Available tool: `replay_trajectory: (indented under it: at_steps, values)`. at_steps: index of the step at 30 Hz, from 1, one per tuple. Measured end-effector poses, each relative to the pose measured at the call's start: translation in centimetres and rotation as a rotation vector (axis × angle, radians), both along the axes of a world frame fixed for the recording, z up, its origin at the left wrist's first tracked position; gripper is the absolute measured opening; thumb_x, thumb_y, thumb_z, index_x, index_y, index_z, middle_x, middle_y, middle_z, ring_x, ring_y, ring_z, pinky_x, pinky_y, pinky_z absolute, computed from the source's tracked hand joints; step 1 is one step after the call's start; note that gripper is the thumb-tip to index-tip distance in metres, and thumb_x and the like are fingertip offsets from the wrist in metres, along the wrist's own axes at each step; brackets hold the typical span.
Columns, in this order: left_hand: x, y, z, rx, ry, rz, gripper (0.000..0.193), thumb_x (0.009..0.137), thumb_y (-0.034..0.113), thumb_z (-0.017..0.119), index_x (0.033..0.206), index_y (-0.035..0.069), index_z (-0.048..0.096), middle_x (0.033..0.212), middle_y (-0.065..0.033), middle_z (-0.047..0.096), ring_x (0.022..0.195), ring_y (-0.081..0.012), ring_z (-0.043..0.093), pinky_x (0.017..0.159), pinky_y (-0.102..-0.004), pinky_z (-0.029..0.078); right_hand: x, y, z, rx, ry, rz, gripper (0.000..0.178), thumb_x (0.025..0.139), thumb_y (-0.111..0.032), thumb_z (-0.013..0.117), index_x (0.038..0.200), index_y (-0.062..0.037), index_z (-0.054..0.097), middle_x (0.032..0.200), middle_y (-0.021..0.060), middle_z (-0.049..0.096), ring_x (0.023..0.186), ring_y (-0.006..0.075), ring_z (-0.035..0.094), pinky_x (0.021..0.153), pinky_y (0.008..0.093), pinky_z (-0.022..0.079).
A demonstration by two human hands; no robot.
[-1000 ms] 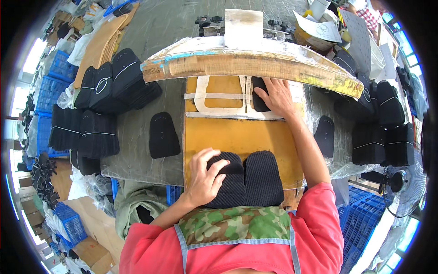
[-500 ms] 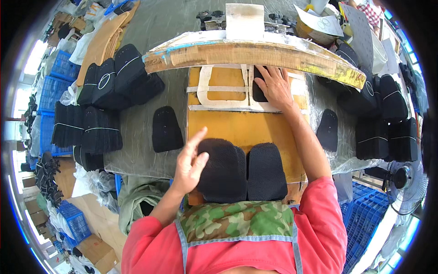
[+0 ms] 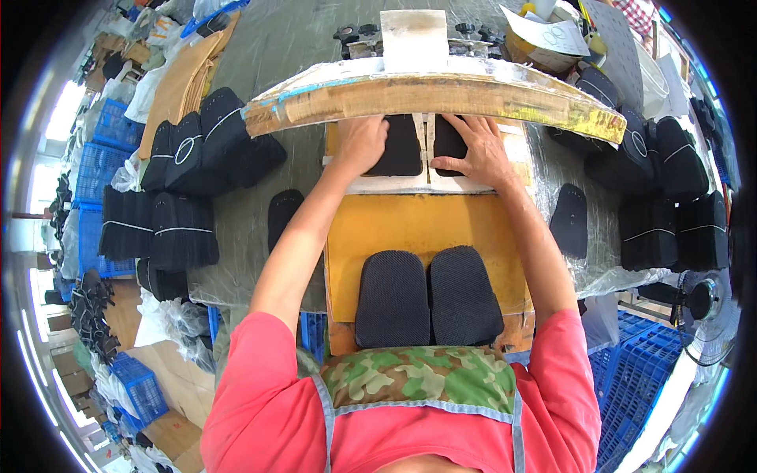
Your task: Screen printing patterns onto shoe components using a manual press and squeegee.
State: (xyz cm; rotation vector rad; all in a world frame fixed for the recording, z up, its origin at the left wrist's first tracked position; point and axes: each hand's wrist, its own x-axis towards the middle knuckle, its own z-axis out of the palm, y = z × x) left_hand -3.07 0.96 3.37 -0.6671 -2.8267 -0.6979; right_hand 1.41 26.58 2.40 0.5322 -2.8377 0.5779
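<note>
Two black rounded-top fabric pieces lie side by side within the openings of a pale flat frame [image 3: 378, 185] on an orange board [image 3: 394, 217]. At the left piece [image 3: 404, 154], my left hand [image 3: 363, 147] touches the outer edge, its fingers mostly hidden below a raised wooden bar [image 3: 441, 96]. My right hand [image 3: 482, 151] rests with fingers spread across the right piece [image 3: 448, 142], thumb toward its lower edge. Nearer me, two low piles of black mesh pieces, a left pile [image 3: 392, 299] and a right pile [image 3: 465, 296], sit on the board.
Tied bundles of black pieces stand at the left [image 3: 181, 229] and at the right [image 3: 650, 232]. Single black pieces lie beside the board, one left [image 3: 284, 213], one right [image 3: 568, 221]. Metal clamps [image 3: 367, 41] sit behind the bar. A fan [image 3: 700, 303] stands far right.
My left hand has moved forward from beside the near left pile to the frame. A black piece now lies in the left opening. My right hand stays on the right piece.
</note>
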Motion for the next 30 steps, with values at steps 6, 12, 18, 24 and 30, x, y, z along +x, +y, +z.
replay_trajectory:
  at_steps: [6, 12, 18, 24, 30]
  values:
    - [2.3, 2.1, -2.3, -0.167, 0.227, -0.042, 0.058, 0.096, 0.030, 0.053, 0.141, -0.003, 0.039, 0.143, -0.0221, 0.040, 0.139, -0.0387, 0.029, 0.116, -0.0503, 0.020, 0.7, 0.5, -0.1, -0.018, 0.000, -0.055, 0.087, 0.073, -0.065, 0.070, 0.140, -0.0136, 0.051, 0.143, 0.0147, 0.047, 0.138, 0.0320, 0.036, 0.115, 0.0472, 0.021]
    - [2.4, 2.0, -2.6, -0.167, 0.245, -0.026, 0.063, 0.097, 0.034, 0.051, 0.142, -0.007, 0.036, 0.142, -0.0252, 0.040, 0.137, -0.0402, 0.030, 0.116, -0.0523, 0.018, 0.6, 0.1, -0.1, -0.011, 0.085, -0.043, 0.081, 0.076, -0.062, 0.070, 0.138, -0.0125, 0.052, 0.140, 0.0151, 0.049, 0.135, 0.0321, 0.038, 0.115, 0.0466, 0.022]
    - [2.8, 3.0, -2.3, -0.225, 0.059, 0.028, 0.066, 0.101, 0.038, 0.042, 0.150, -0.002, 0.024, 0.153, -0.0269, 0.024, 0.145, -0.0391, 0.019, 0.119, -0.0526, 0.012, 0.6, 0.4, -0.2, -0.005, 0.085, -0.049, 0.071, 0.082, -0.054, 0.068, 0.137, -0.0107, 0.054, 0.138, 0.0144, 0.051, 0.133, 0.0318, 0.040, 0.114, 0.0458, 0.024]
    - [2.4, 2.0, -2.4, -0.231, 0.225, -0.036, 0.060, 0.098, 0.040, 0.047, 0.143, 0.000, 0.041, 0.145, -0.0248, 0.037, 0.140, -0.0395, 0.025, 0.116, -0.0573, 0.014, 0.4, 0.3, -0.5, -0.080, 0.121, -0.087, 0.054, 0.087, -0.042, 0.066, 0.128, -0.0074, 0.060, 0.129, 0.0144, 0.059, 0.125, 0.0322, 0.049, 0.110, 0.0436, 0.031]
    - [2.6, 2.1, -2.7, -0.196, 0.200, -0.025, 0.060, 0.097, 0.042, 0.048, 0.143, 0.003, 0.043, 0.146, -0.0205, 0.037, 0.141, -0.0378, 0.024, 0.116, -0.0572, 0.013, 0.4, 0.5, -1.5, -0.103, 0.244, -0.174, 0.041, 0.089, -0.028, 0.066, 0.122, -0.0041, 0.063, 0.120, 0.0170, 0.063, 0.117, 0.0355, 0.054, 0.104, 0.0439, 0.037]
